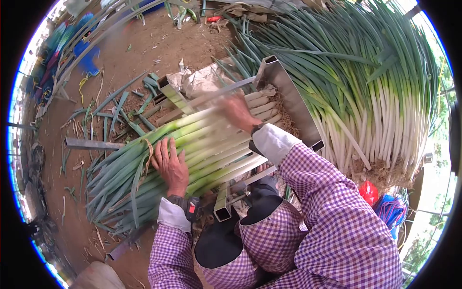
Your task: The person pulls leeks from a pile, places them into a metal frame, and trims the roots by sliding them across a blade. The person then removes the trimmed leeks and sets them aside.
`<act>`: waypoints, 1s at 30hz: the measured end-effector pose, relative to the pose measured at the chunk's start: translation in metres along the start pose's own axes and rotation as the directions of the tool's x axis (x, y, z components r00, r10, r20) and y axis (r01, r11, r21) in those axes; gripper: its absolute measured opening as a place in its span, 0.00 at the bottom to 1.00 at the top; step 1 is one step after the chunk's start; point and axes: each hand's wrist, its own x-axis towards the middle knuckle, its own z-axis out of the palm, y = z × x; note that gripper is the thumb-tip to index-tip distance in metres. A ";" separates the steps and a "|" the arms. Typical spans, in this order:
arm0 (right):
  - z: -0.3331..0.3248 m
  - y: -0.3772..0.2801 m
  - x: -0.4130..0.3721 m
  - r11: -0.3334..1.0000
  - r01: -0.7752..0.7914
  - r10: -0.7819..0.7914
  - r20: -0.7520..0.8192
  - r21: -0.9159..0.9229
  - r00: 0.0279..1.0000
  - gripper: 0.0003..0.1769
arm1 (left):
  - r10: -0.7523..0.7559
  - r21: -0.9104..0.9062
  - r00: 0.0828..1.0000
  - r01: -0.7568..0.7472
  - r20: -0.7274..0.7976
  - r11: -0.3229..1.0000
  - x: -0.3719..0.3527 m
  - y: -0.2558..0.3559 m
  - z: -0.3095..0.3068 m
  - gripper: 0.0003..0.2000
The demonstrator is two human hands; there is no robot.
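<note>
— On top of the bundle of green onions (202, 139), what is the left hand (171, 164) doing?

— It is lying flat and open, with the fingers spread a little and pointing away from the person. It is pressing on the stalks where pale green is turning into dark leaf, and it is gripping nothing.

— And the right hand (236, 111)?

— It is sitting further along the same bundle, over the white ends. It is showing only as a blur, so I cannot tell whether it is open or closed on anything.

— Where is the bundle lying?

— It is lying across a metal frame (288, 91). The white ends are butting against the frame's tall side, and the green tops are trailing out to the left over the dirt ground (144, 48).

— What is showing on the arms?

— Both are wearing purple checked sleeves (332, 202) with white cuffs, and a dark strap (188, 204) is sitting on the left wrist.

— And further out?

— Just beyond the frame, on the right, a big heap of green onions (380, 101) is lying with its roots toward the person. A red bag (369, 191) and blue netting (391, 211) are lying near its root end. Crumpled paper (197, 79) is sitting behind the frame. Loose leaves (115, 103) are lying scattered on the dirt to the left, and a metal bar (91, 143) is sticking out beside the green tops.
</note>
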 end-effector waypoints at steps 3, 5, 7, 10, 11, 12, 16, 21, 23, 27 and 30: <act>0.004 0.009 0.007 0.908 -0.180 0.152 0.101 0.379 0.983 0.16 | 0.007 0.027 1.000 -0.007 0.014 1.000 0.006 0.001 0.000 0.25; 0.004 0.010 0.007 0.915 -0.171 0.144 0.100 0.365 0.984 0.15 | 0.025 0.059 0.999 -0.027 0.043 0.998 0.013 -0.002 -0.009 0.23; -0.002 0.006 0.009 0.946 -0.137 0.112 0.102 0.295 0.988 0.14 | 0.064 0.095 0.997 -0.067 0.038 0.993 0.025 -0.010 -0.018 0.20; -0.008 0.004 0.011 0.989 -0.057 0.043 0.104 0.138 0.994 0.14 | 0.064 0.088 0.997 -0.067 0.040 0.994 0.034 -0.019 -0.023 0.18; -0.009 0.003 0.012 0.996 -0.029 0.020 0.107 0.086 0.994 0.14 | 0.068 0.108 0.996 -0.073 0.050 0.991 0.035 -0.020 -0.024 0.18; -0.008 0.004 0.012 0.997 -0.035 0.027 0.120 0.063 0.992 0.14 | 0.071 0.127 0.996 -0.078 0.060 0.989 0.036 -0.023 -0.025 0.18; -0.003 0.012 0.012 0.965 -0.116 0.090 0.117 0.234 0.989 0.14 | 0.102 0.108 0.993 -0.108 0.058 0.988 0.037 -0.031 -0.017 0.17; -0.002 0.009 0.014 0.985 -0.052 0.040 0.076 0.165 0.996 0.15 | 0.124 0.036 0.988 -0.127 0.094 0.991 0.042 -0.038 -0.011 0.17; -0.006 0.005 0.013 0.976 -0.088 0.072 0.087 0.201 0.994 0.14 | 0.158 0.017 0.985 -0.159 0.071 0.987 0.043 -0.039 -0.010 0.17; -0.013 0.000 0.014 0.993 -0.031 0.022 0.079 0.116 0.997 0.13 | 0.234 -0.012 0.972 -0.234 -0.017 0.972 0.046 -0.041 0.001 0.16; -0.016 -0.004 0.014 1.000 0.013 -0.016 0.098 0.025 0.995 0.12 | 0.204 -0.094 0.979 -0.202 0.015 0.975 0.046 -0.039 0.000 0.16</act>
